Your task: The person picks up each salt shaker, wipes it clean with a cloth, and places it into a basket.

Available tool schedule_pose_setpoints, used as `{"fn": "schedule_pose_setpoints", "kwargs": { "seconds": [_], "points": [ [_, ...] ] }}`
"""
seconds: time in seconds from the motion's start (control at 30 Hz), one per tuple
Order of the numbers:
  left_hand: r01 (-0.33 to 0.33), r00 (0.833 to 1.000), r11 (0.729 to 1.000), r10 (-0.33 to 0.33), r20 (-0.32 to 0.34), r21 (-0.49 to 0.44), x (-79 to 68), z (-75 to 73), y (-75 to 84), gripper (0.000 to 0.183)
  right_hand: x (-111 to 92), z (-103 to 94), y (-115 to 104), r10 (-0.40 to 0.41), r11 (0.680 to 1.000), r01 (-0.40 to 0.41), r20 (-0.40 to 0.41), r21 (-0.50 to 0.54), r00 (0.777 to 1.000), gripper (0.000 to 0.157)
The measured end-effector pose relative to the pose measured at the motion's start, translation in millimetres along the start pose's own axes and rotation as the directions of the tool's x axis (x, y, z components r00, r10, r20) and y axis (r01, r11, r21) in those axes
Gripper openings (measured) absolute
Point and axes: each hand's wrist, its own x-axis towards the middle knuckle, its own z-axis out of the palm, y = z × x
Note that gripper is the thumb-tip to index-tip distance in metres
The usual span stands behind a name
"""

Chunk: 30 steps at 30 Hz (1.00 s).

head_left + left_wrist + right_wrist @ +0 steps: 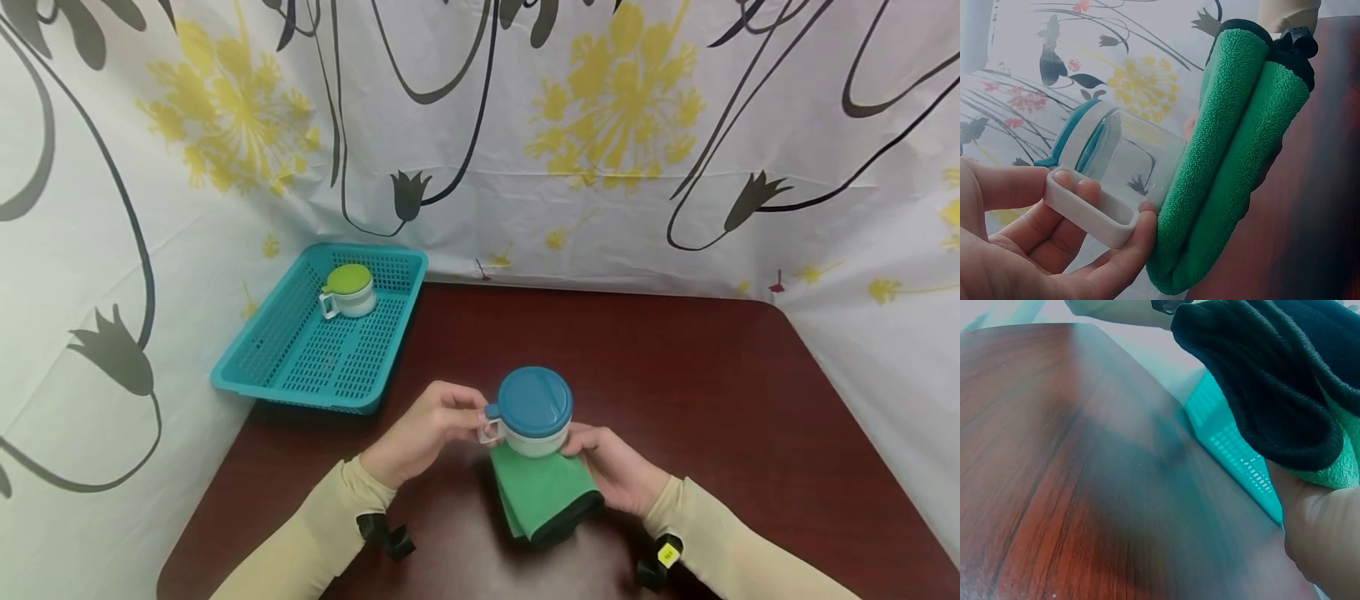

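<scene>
A clear seasoning jar (536,404) with a blue lid, a white collar and a white handle (1110,228) is held above the table in the head view. My left hand (426,432) pinches the handle between thumb and fingers. A folded green cloth (543,492) with black edging lies against the jar's base, as the left wrist view shows. My right hand (617,468) grips the cloth and supports the jar from the right; its fingers are mostly hidden behind the cloth. In the right wrist view the cloth's black edge (1266,406) covers the jar.
At the far left of the dark red-brown table (712,400) stands a turquoise perforated basket (225,377). Inside it, towards the back, is a similar jar (349,293) with a green lid. A white flower-patterned sheet (480,150) hangs behind and beside the table.
</scene>
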Motion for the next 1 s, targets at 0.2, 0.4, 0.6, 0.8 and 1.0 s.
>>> {"fn": "schedule_pose_setpoints", "kwargs": {
  "seconds": [0.2, 0.4, 0.6, 0.8, 1.0],
  "points": [
    [0.008, 1.0, 1.0, -0.008, 0.001, 0.0, -0.5, 0.9, -0.5, 0.021, -0.7, -0.8, 0.1, 0.0, 1.0, 0.0, -0.02, -0.013, 1.0, 0.052],
    [0.022, 1.0, 1.0, -0.022, 0.014, 0.004, -2.3, 1.7, -1.5, 0.022, -4.7, -4.4, -8.5, -0.025, 0.998, 0.022, -0.043, -0.062, 0.999, 0.054],
    [0.024, 0.994, 0.999, -0.022, 0.105, -0.026, -6.3, 5.2, -2.0, 0.025, -15.1, -9.5, -26.4, -0.108, 0.994, 0.109, -0.063, 0.009, 0.992, 0.053],
    [0.035, 0.993, 0.999, -0.033, 0.109, -0.023, -7.7, 8.6, -1.7, 0.026, -22.8, -10.9, -36.7, -0.164, 0.987, 0.162, -0.138, -0.022, 0.977, 0.049],
    [0.02, 0.997, 1.0, -0.019, 0.079, -0.012, -6.5, 7.8, -3.5, 0.024, -24.1, -6.6, -36.2, -0.139, 0.99, 0.137, -0.189, -0.022, 0.972, 0.049]
  ]
}}
